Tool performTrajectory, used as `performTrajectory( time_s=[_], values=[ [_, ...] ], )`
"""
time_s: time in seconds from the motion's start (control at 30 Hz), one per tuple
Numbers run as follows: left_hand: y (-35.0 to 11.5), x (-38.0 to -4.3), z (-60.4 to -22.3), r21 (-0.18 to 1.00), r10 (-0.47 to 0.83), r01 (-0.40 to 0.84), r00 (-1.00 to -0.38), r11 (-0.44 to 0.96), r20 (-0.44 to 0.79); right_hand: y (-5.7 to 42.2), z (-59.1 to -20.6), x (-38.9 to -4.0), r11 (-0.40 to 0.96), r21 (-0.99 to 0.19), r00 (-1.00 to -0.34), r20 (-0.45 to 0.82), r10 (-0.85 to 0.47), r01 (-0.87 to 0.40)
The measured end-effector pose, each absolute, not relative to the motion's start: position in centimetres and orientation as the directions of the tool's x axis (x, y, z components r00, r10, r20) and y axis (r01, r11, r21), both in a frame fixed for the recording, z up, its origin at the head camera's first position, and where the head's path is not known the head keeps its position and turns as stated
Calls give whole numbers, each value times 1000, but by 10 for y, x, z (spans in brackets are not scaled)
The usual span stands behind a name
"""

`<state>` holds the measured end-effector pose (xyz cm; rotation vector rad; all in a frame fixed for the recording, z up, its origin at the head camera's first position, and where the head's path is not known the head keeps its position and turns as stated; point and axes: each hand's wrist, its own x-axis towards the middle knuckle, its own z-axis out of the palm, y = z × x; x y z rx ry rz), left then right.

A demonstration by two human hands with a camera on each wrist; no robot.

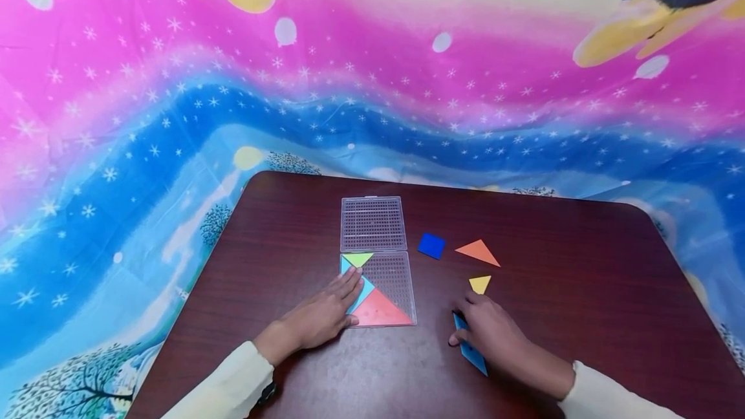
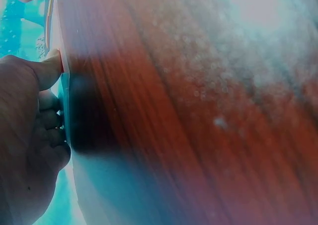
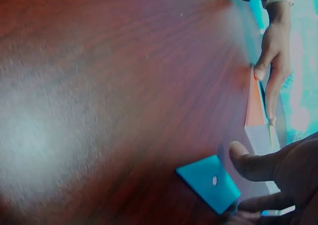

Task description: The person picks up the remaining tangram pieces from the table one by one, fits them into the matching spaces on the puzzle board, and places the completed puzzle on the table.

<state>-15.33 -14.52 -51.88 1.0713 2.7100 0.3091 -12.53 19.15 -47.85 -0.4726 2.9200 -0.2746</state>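
A strip of wood separates the desk's [image 1: 279,225] far edge from the opened clear case [image 1: 398,277], and broader stretches of the top run out to the rounded corners on either side. A gap of wood also lies between the case's right edge and the loose pieces, leaving the right hand [image 1: 495,328] room to move sideways. That hand is curved over the upper end of a blue parallelogram [image 1: 473,355] on the desk, fingertips at its end and thumb near its side; I cannot tell whether they pinch it. The left hand [image 1: 326,309] grasps nothing: its extended fingers press on a light-blue piece [image 1: 365,291] inside the case's near half, the thumb by the near rim. A small lime triangle [image 1: 357,258] sits at that half's far left corner, and a large coral triangle [image 1: 381,311] fills its near edge. The case is see-through, with a fine grid pattern. Beyond the right hand lie a flat blue square [image 1: 431,246], an orange triangle [image 1: 480,253] and a small yellow triangle [image 1: 480,284], all thin and smooth-faced. The desk is reddish-brown, streaked with grain and glossy under the light; a printed, creased cloth [image 1: 407,96] hangs behind it.
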Motion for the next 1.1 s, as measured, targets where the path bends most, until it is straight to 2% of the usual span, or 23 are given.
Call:
performTrajectory(
  time_s=[0.27, 0.47, 0.73, 0.8, 0.93, 1.1],
  values=[
    [-145, -152, -521, 279, 690, 645, -717, 712, -103, 198, -481, -103, 946, -169, -946, -127, -298, -275],
    [-145, -152, -520, 288, 686, 637, -720, 715, -108, 192, -487, -106, 946, -138, -945, -105, -308, -293],
    [-146, -153, -520, 277, 688, 645, -719, 712, -94, 186, -484, -130, 953, -260, -915, -324, -240, -157],
    [-146, -153, -521, 280, 688, 643, -719, 713, -100, 186, -484, -134, 946, -295, -910, -343, -233, -131],
    [-146, -151, -524, 265, 685, 643, -720, 718, -110, 186, -484, -138, 924, -368, -935, -279, -221, -109],
    [-145, -148, -524, 180, 693, 672, -714, 719, -100, 182, -482, -145, 906, -402, -962, -167, -215, -133]
  ],
)
